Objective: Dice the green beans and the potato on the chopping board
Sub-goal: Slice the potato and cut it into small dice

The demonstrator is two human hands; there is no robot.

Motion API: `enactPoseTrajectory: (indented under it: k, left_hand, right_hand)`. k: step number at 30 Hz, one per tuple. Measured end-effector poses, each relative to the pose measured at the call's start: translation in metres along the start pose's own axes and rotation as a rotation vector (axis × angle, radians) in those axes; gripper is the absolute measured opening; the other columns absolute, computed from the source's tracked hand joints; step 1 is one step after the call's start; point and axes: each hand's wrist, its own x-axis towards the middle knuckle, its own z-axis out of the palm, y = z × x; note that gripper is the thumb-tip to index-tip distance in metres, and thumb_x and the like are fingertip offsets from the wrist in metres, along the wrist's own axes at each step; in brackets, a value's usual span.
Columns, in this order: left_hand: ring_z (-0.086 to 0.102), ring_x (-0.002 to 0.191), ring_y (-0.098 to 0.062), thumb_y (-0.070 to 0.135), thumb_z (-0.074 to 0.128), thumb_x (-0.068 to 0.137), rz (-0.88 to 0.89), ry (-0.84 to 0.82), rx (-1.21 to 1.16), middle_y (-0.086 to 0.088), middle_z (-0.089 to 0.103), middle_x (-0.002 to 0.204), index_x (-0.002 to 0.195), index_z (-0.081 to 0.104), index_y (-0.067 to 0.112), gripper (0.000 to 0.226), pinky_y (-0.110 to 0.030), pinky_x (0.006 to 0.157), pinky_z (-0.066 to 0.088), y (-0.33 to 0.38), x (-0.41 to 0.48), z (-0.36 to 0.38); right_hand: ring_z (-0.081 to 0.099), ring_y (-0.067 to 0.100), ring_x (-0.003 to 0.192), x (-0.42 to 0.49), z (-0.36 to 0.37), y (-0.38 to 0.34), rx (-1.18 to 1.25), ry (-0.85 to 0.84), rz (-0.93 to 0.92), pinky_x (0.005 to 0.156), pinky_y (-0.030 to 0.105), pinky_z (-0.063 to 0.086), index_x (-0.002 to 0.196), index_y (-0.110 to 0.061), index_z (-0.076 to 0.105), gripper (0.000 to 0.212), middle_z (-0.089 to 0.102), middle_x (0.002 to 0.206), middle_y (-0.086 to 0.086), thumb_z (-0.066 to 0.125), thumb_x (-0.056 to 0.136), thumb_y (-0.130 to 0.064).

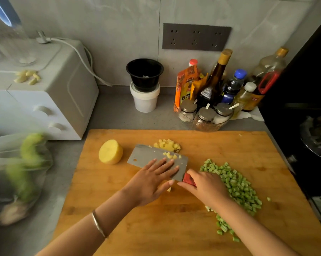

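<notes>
— What's the board like?

— One broad wooden chopping board (156, 228), warm amber with visible grain, on a speckled grey desk (115, 117) and reaching to its near edge.

— And the potato?

— One potato half (110, 152), pale yellow, smooth and rounded, cut face up, on the board's far-left part. One small heap of potato cubes (168, 145) sits farther toward the desk's back edge, touching the blade. A few loose cubes lie on the steel itself.

— One knife?

— One cleaver (152, 157): a dull grey rectangular blade with a hole near one corner, lying nearly flat with its broad side up, and a red handle (189, 179).

— The hands?

— The left hand (152, 180) lies spread, fingers straight and pressing on the blade's face, thumb off its near edge. The potato half is well to its left, and the cube heap is just beyond its fingertips. A thin metal bangle (98, 225) circles that forearm. The right hand (205, 185) is wrapped around the red handle.

— Beans?

— The diced green beans (237, 185), short ridged tubes too many to count, are in one long drift just right of the right hand, running toward the desk's near edge, with stragglers beside the forearm.
</notes>
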Motion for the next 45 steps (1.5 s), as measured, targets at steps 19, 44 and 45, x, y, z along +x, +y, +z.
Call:
enactPoseTrajectory:
  k: [19,44,45]
  left_hand:
    - [-0.009,0.144,-0.007,0.062,-0.006,0.09,0.014,-0.171,0.001,0.009,0.0,0.159,0.151,0.004,0.031,0.069,-0.024,0.112,-0.014,-0.016,0.032,-0.007]
    - [-0.029,0.14,-0.02,0.085,0.035,0.072,-0.361,0.24,-0.075,0.004,-0.009,0.159,0.151,0.001,0.03,0.102,-0.037,0.11,-0.023,-0.041,0.077,0.062]
    - [-0.027,0.141,-0.02,0.085,0.034,0.071,-0.332,0.254,-0.079,0.004,-0.008,0.159,0.151,0.001,0.03,0.102,-0.038,0.111,-0.023,-0.042,0.073,0.061]
  right_hand:
    - [0.064,0.015,0.093,-0.012,0.022,0.012,-0.029,0.029,-0.066,0.071,0.027,0.042,0.115,-0.021,0.053,0.058,0.066,0.104,-0.003,0.028,0.094,-0.069]
    - [0.038,0.008,0.04,-0.014,0.024,0.047,0.544,0.271,0.22,0.045,0.029,0.03,0.06,-0.024,0.043,0.055,0.039,0.046,-0.006,0.039,0.078,-0.076]
    - [0.038,0.007,0.04,-0.014,0.024,0.045,0.561,0.267,0.227,0.046,0.029,0.03,0.06,-0.024,0.044,0.054,0.039,0.046,-0.007,0.04,0.078,-0.075]
